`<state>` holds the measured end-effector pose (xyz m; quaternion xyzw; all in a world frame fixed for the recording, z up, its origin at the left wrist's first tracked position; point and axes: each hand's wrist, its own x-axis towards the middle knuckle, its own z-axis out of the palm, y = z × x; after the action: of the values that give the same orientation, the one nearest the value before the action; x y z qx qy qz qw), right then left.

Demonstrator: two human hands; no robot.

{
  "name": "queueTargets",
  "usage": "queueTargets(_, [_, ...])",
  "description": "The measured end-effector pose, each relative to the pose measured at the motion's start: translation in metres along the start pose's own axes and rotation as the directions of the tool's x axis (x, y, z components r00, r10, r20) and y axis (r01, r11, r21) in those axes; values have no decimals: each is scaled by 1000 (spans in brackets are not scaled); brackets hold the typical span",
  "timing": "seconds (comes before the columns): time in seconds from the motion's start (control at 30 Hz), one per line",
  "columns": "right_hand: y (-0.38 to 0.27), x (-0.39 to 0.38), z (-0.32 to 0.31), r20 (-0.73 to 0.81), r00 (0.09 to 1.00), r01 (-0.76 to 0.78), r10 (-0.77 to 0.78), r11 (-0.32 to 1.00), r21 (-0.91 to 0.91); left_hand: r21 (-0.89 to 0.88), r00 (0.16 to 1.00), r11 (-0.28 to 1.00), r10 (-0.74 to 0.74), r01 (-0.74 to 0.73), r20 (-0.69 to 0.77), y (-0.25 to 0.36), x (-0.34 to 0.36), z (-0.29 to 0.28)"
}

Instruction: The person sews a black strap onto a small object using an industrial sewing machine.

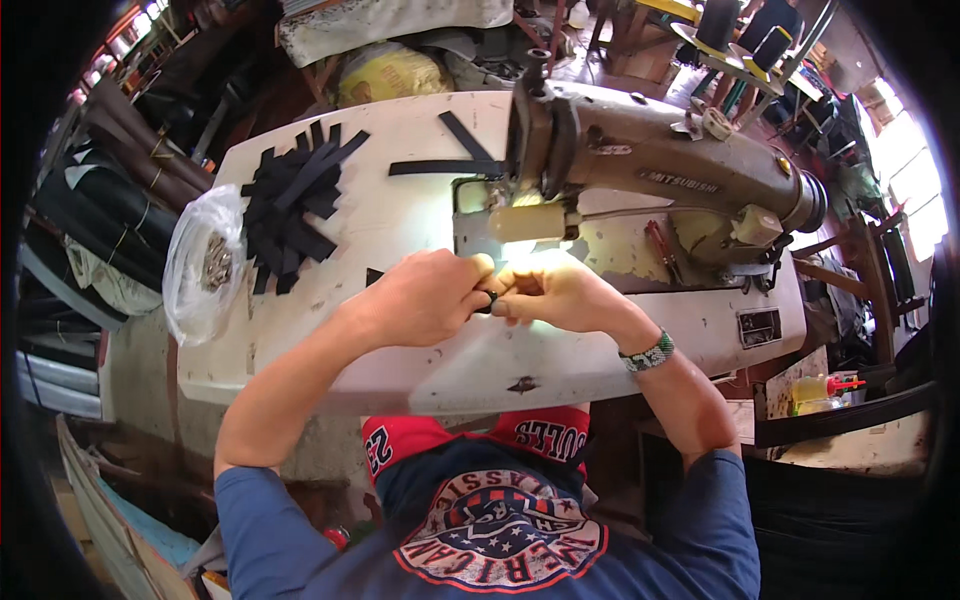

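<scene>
My left hand (425, 295) and my right hand (550, 295) meet just in front of the sewing machine (640, 150), both closed around a small black piece (490, 300), partly hidden by my fingers. The machine's lit needle area lies beyond my fingertips. A pile of black strips (300, 190) lies on the white tabletop (260, 350) to the left, with a clear plastic bag (185, 300) holding small metallic-looking pieces at its left. Loose black strips (425, 167) rest left of the machine head, and red-handled pliers or snips (660, 245) lie beneath the machine arm.
Dark rolls of material (105, 220) stand along the left. Behind the table are a covered bench (390, 20), a yellow sack (390, 75) and thread cones (715, 30). Small bottles (815, 395) sit on a lower surface at the right.
</scene>
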<state>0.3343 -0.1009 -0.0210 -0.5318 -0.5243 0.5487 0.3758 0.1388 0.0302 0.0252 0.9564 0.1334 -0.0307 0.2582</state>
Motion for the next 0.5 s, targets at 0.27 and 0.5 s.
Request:
queueTargets(0.27, [19,15,-30,-39,814,440,-579,659,-610,-69,979,996,33,-48,-201,-27,29,35])
queueTargets(0.5, [33,8,-24,55,852,331,-520,454,-827,-196,974,980,-24,-21,-224,-23,21,31])
